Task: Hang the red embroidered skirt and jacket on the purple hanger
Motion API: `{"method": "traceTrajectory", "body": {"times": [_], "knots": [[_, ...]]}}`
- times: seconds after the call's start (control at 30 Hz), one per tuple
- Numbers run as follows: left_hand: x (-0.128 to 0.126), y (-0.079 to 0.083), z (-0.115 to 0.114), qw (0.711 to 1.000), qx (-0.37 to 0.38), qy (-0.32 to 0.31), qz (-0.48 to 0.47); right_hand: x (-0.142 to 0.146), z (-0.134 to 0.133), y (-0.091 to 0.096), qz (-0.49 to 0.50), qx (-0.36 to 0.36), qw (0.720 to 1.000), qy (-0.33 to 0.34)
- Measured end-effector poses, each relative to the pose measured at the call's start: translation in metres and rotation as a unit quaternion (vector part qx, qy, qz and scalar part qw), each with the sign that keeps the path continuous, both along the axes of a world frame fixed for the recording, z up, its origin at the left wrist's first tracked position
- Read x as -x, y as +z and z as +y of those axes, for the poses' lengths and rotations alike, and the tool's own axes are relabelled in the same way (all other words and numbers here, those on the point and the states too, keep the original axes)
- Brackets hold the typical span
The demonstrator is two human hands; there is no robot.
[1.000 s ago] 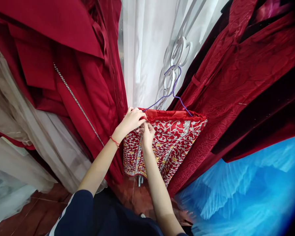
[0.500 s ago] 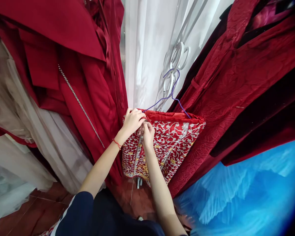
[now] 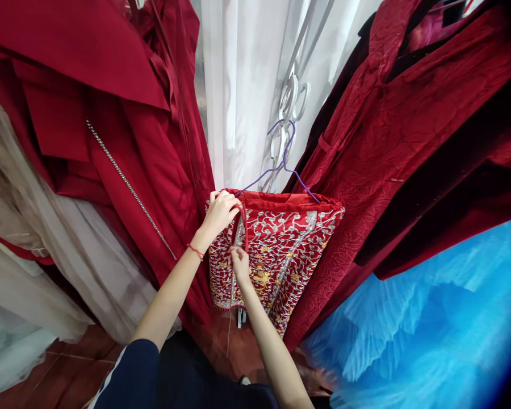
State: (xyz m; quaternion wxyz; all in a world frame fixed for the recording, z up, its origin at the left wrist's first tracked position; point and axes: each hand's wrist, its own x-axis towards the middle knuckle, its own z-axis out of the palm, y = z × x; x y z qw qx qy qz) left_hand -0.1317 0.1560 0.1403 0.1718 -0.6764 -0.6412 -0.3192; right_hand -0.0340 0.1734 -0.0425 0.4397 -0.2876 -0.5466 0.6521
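Centre of the frame, our left hand [image 3: 220, 209] gripping the top edge of the embroidered skirt [image 3: 289, 244], on a purple hanger [image 3: 284, 165] — our right hand [image 3: 238, 262] pinching its cloth just below.

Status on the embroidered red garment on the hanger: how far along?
Done: the embroidered garment hangs on the purple hanger. In hand: the left hand grips its top edge, and the right hand pinches a red strip running down from that edge; zip or tie, cannot tell. Left: both hands are on it, so the strip is not yet let go.
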Motion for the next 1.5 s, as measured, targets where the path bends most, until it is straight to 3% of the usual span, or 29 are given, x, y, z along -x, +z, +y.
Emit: {"method": "traceTrajectory", "body": {"times": [0.23, 0.37, 0.47, 0.57, 0.7, 0.8, 0.87, 0.93, 1.03, 1.13, 1.2, 1.33, 1.5], "knots": [[-0.002, -0.008, -0.001, 0.999, -0.035, 0.011, -0.04, -0.007, 0.009, -0.021, -0.055, -0.022, 0.998, -0.028], [-0.002, -0.009, -0.004, 0.997, -0.054, 0.011, -0.053, -0.011, 0.003, -0.022, -0.088, -0.048, 0.994, -0.044], [-0.004, -0.019, -0.014, 0.994, -0.085, 0.034, -0.052, -0.015, -0.005, -0.018, -0.116, -0.054, 0.992, -0.014], [-0.003, -0.048, -0.032, 0.99, -0.124, 0.056, -0.045, -0.032, -0.006, -0.008, -0.161, -0.064, 0.984, 0.043], [0.007, -0.112, -0.06, 0.96, -0.164, 0.181, -0.137, -0.069, 0.005, 0.018, -0.216, -0.088, 0.969, 0.081], [0.015, -0.151, -0.07, 0.921, -0.18, 0.246, -0.242, -0.084, 0.013, 0.051, -0.263, -0.169, 0.949, -0.034], [0.018, -0.159, -0.068, 0.912, -0.168, 0.25, -0.279, -0.081, 0.013, 0.075, -0.305, -0.248, 0.905, -0.16], [0.017, -0.149, -0.059, 0.912, -0.17, 0.232, -0.291, -0.067, 0.01, 0.096, -0.33, -0.333, 0.845, -0.257], [0.007, -0.109, -0.034, 0.916, -0.215, 0.188, -0.281, -0.035, 0.008, 0.118, -0.351, -0.45, 0.766, -0.297], [-0.006, -0.065, -0.005, 0.918, -0.23, 0.191, -0.26, -0.008, 0.013, 0.126, -0.42, -0.474, 0.721, -0.279], [-0.008, -0.046, 0.008, 0.926, -0.202, 0.206, -0.244, -0.004, 0.021, 0.128, -0.474, -0.464, 0.692, -0.284], [0.014, -0.041, 0.008, 0.952, -0.14, 0.164, -0.215, -0.034, 0.04, 0.134, -0.519, -0.458, 0.654, -0.304], [0.045, -0.05, -0.002, 0.954, -0.136, 0.067, -0.259, -0.088, 0.052, 0.143, -0.496, -0.435, 0.657, -0.366]]}}
